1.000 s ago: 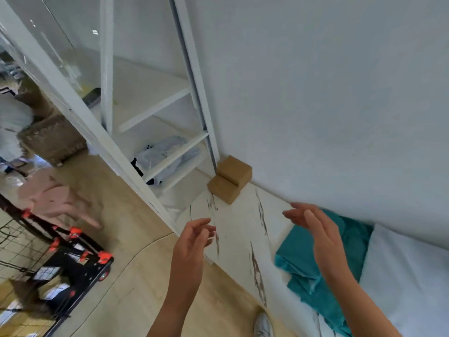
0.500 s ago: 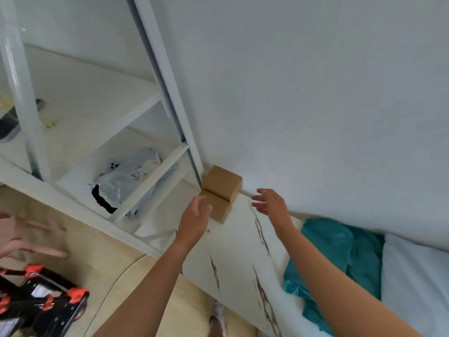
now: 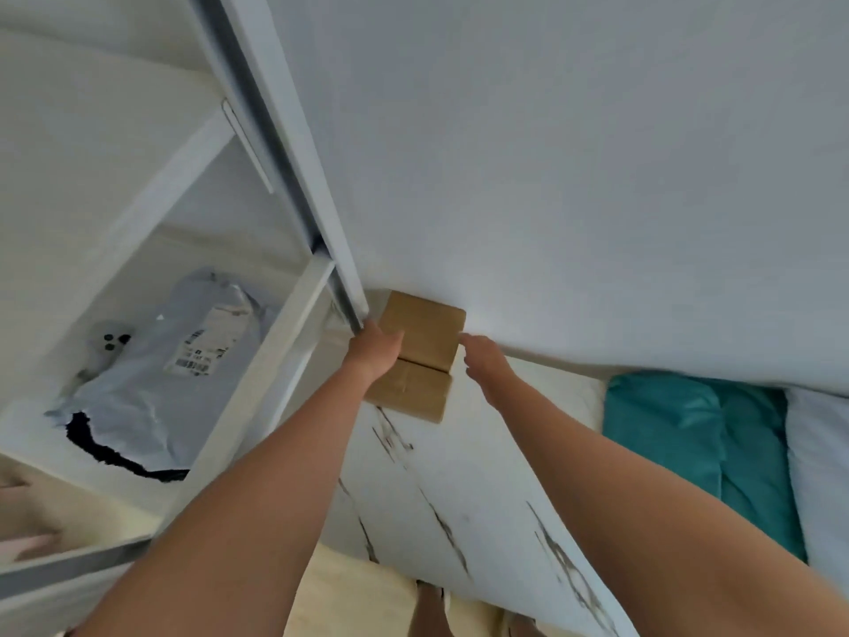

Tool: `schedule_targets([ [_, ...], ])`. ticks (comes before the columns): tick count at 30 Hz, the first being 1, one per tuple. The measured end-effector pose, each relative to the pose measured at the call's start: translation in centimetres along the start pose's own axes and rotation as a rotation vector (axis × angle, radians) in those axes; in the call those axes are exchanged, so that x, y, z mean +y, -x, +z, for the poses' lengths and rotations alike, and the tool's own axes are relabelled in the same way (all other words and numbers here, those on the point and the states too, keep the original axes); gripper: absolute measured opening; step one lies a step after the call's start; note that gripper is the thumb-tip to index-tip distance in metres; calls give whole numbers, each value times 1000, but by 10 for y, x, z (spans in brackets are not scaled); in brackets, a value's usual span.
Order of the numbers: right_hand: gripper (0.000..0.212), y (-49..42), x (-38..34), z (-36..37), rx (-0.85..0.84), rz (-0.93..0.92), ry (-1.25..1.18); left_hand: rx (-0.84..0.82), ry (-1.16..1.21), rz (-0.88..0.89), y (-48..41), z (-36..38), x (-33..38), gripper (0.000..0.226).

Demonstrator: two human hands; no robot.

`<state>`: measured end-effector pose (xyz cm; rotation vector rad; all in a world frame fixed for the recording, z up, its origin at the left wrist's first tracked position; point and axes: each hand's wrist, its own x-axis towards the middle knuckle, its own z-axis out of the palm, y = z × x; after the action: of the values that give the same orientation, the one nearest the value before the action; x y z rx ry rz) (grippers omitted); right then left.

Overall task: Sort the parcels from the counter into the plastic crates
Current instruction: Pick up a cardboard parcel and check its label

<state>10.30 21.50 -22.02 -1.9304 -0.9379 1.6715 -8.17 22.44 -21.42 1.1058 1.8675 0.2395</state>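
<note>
Two brown cardboard boxes stand stacked in the counter's far corner against the wall, the upper box (image 3: 425,328) on the lower box (image 3: 411,393). My left hand (image 3: 374,351) grips the upper box at its left side, thumb lying across its near face, fingers hidden behind it. My right hand (image 3: 482,360) reaches the right edge of the stack, its fingertips touching the upper box. No plastic crate is in view.
The white marbled counter (image 3: 459,480) runs toward me. A teal cloth (image 3: 680,443) and a white bundle (image 3: 822,462) lie at its right. Left of the boxes stands a white shelf unit (image 3: 285,324) holding a grey mailer bag (image 3: 151,388). Another person's hand (image 3: 23,544) shows at lower left.
Both my hands moved forward to the stacked boxes; the left now holds the upper box and the right touches its edge. The view swung closer to the corner.
</note>
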Motion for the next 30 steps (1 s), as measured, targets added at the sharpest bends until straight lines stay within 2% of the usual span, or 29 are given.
schedule_targets([
  [1,31,-5,2,6,21,3,20,-19,-16,3,-7,4,-4,70],
  [4,38,-14,20,15,125,-11,60,-7,-55,87,-23,23,-19,54],
  [6,38,-12,33,10,201,-14,-5,-3,-93,136,-19,36,-19,45],
  [9,43,-4,47,-8,271,31,-135,74,-320,287,-14,51,-8,46],
  [10,44,0,50,-15,283,33,-169,82,-310,319,-12,56,-3,45],
  [13,41,15,54,-41,322,2,-230,-5,-77,312,9,69,19,32],
  [20,24,88,34,-100,349,-132,-295,67,295,390,80,85,51,17],
  [27,16,212,15,-156,404,-459,-369,87,597,588,208,70,97,5],
  [30,14,266,13,-179,452,-597,-387,107,654,707,270,63,117,7],
])
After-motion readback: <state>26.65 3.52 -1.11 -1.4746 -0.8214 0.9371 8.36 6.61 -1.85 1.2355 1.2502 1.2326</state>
